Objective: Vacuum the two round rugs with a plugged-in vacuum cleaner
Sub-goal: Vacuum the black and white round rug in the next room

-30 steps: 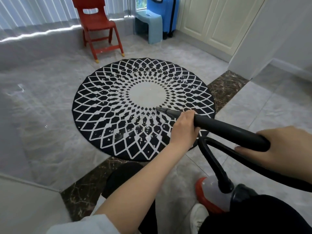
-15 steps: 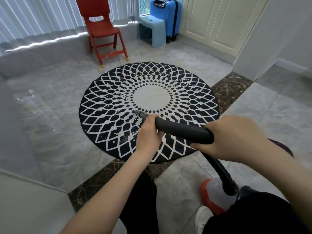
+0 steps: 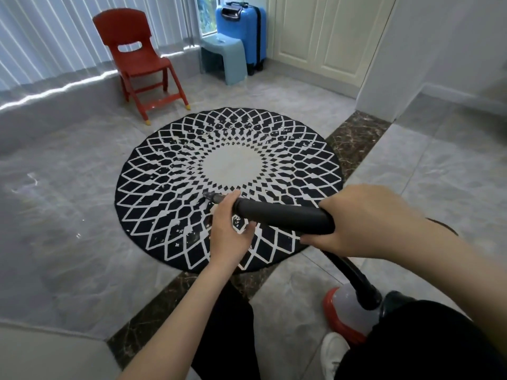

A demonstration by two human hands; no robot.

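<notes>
Rug (image 3: 175, 193), round and black with a white diamond lattice and a plain pale centre, lies flat on the grey marble floor (image 3: 63, 215), its near edge overlapping a dark brown marble strip (image 3: 170, 305). Small pale flecks are scattered across the pattern. Above the near half of the rug a black vacuum wand (image 3: 282, 216) runs almost level from right to left, ending in a narrow grey nozzle (image 3: 212, 197) that points toward the left part of the lattice; whether the tip touches the pile cannot be told. The left hand (image 3: 229, 233) grips the wand from below at its front end, just behind the nozzle, fingers curled round it. The right hand (image 3: 362, 223) wraps round the wand's rear end, thumb underneath. From beneath that hand a black hose (image 3: 354, 278) curves down to the vacuum's canister (image 3: 345, 311), grey with a red rim, standing on the floor by a white shoe (image 3: 333, 352) and dark trouser legs. Only this one rug is in view. Beyond the rug stands a red plastic chair (image 3: 137, 58), and to its right a light blue step stool (image 3: 225, 57) just in front of a blue suitcase (image 3: 244, 31). Vertical blinds (image 3: 55, 37) fill the upper left, and cream cabinet doors (image 3: 318, 37) line the far right wall.
</notes>
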